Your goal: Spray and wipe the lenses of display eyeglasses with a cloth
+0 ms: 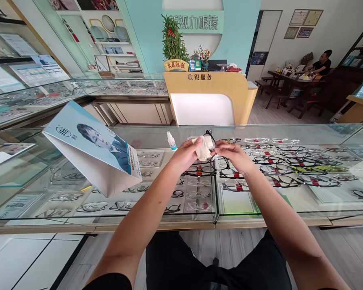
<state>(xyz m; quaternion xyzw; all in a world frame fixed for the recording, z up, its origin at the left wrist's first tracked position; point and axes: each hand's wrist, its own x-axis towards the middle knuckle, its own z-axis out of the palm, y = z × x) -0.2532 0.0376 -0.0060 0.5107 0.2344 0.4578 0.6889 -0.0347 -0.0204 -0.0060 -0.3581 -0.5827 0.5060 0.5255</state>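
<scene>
My left hand [188, 154] is closed around a crumpled pale cloth [203, 150], which is pressed against a pair of dark-rimmed eyeglasses [213, 141]. From the other side, my right hand [232, 155] pinches the eyeglasses by their frame. One lens is partly covered by the cloth, and the fingers hide part of the frame. Both hands are above the glass display counter [181, 133]. A small white spray bottle [171, 141] with a blue-and-pink label stands on the glass left of my left hand.
Several rows of eyeglasses [270, 160] with red tags lie to the right. A folded card sign [90, 141] stands on the left. More frames lie under the glass. Beyond are a wooden cashier desk [242, 96] and a person [322, 64] seated at a table.
</scene>
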